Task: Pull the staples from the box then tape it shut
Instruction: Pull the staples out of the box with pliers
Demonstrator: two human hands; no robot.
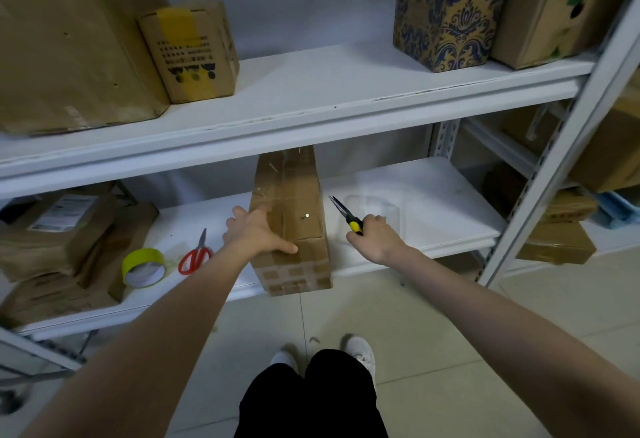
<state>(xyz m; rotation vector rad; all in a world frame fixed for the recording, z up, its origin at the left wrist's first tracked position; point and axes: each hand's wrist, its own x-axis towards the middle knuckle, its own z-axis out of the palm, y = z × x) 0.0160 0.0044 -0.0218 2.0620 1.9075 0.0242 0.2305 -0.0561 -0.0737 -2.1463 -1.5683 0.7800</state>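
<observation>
A long brown cardboard box [304, 202] lies on the lower white shelf [433, 209], its near end past the shelf edge. A small shiny staple [306, 216] sticks up from its top. My left hand [258, 235] rests on the box's near left top, fingers spread and thumb along the edge. My right hand [372, 236] grips yellow-and-black needle-nose pliers [344, 212] just right of the box, jaws pointing away and apart from the box. A roll of yellow tape [143, 267] and red-handled scissors [195, 254] lie left of the box.
Brown parcels [59, 240] are stacked at the shelf's left end. A clear plastic container [372, 205] stands beyond my right hand. The upper shelf [311, 98] holds several cardboard boxes. A metal upright [554, 167] stands at the right. My feet are on the tiled floor below.
</observation>
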